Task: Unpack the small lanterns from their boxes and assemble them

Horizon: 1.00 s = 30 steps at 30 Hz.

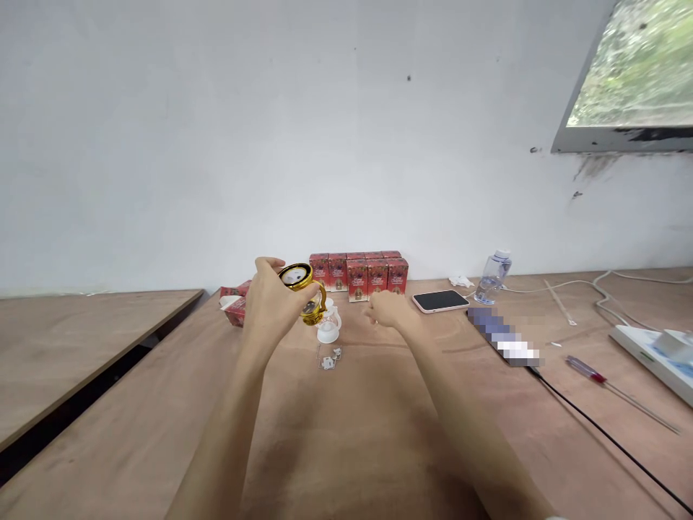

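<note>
1. Head view, at the workbench: A person's left hand (271, 303) grips a miniature gold lantern (312, 315), raised above the wooden tabletop (379, 404) and tilted so that its round end, a white disc ringed in black, faces up toward the camera.

2. Head view, center: The right hand (386, 309) hovers or rests, fingers curled, in front of red printed boxes (357, 280) lined up near the wall; whether it holds anything small cannot be told.

3. Head view, close by: A white lantern (328, 334) stands upright just beside the gold one, with small white pieces (328, 362) lying nearer the wearer. More red packaging (234, 310) lies beyond the left hand.

4. Head view, to the right: A smartphone (441, 300), a clear bottle (492, 278) and a red-and-clear screwdriver (585, 369) share the surface.

5. Head view, the work: The step in hand appears to be handling or checking the gold lantern's exposed end. The next move calls for a steady left grip and a free right fingertip hold.
</note>
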Available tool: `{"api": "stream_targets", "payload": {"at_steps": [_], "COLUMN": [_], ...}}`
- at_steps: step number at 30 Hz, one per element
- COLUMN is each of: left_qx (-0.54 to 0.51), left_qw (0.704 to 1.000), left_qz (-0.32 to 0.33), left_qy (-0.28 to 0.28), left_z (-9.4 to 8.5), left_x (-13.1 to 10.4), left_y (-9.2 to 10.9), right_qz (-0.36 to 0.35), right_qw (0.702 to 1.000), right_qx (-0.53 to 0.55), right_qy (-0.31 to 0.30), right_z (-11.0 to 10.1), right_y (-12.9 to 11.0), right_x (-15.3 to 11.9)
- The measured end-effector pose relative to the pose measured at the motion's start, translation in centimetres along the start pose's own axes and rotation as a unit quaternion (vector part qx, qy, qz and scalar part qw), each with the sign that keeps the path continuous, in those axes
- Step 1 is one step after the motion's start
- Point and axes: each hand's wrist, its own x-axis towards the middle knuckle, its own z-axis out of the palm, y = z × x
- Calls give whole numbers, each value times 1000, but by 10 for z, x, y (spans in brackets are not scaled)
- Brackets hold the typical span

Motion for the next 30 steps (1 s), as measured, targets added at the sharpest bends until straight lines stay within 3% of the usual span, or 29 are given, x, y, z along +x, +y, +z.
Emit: {"api": "stream_targets", "payload": {"at_steps": [3, 11, 14, 17, 20, 22, 26, 28, 30], "left_qx": [-23, -111, -142, -116, -46, 9, 100, 115, 122], "left_qw": [999, 983, 968, 961, 956, 946, 914, 902, 894], "left_qz": [13, 40, 106, 187, 250, 301, 387, 412, 428], "left_qy": [17, 138, 175, 170, 144, 123, 68, 51, 48], "left_z": [1, 0, 1, 4, 11, 15, 23, 26, 29], "left_x": [-2, -1, -1, -2, -2, -2, -2, -4, -6], "left_y": [2, -4, -3, -2, -3, -4, -5, -4, -3], "right_qz": [-15, -43, -62, -85, -100, -114, -173, -186, -190], "right_qw": [999, 994, 991, 990, 992, 989, 934, 917, 919], "right_qx": [-33, -94, -99, -90, -81, -42, 107, 135, 137], "right_qy": [-28, -31, -68, -71, -8, 89, 294, 326, 317], "right_z": [14, 31, 32, 18, -9, -26, -44, -44, -41], "right_y": [-11, -24, -28, -32, -35, -36, -39, -41, -43], "right_x": [3, 10, 6, -8, -30, -46, -64, -66, -63]}}
